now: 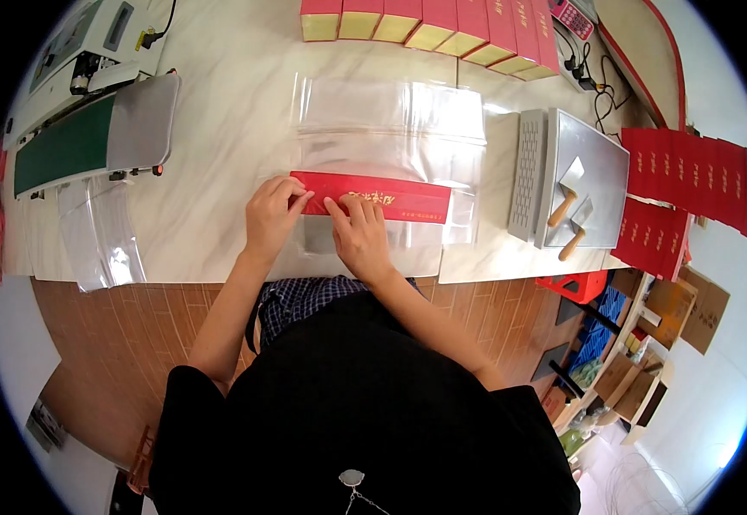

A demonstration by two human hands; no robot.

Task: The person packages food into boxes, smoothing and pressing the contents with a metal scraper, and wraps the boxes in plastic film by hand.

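Observation:
A red strip with gold lettering [416,201] lies across clear plastic film [390,107] on the table in front of me; whether it is a box side or a flat sleeve I cannot tell. At its left end, my left hand [272,215] is closed, thumb and fingertips pinching the corner. My right hand [362,239] rests its fingertips apart on the strip, left of its middle, beside the lettering. The film spreads out above the strip and shows below its lower edge too.
Red boxes with gold sides [425,21] line the back. To the right, a metal-topped machine [592,150] carries two wooden-handled scrapers [566,206], with red printed stacks [691,172] beyond. At left are a green-belted machine [69,154] and clear bags [103,236] near the table's edge.

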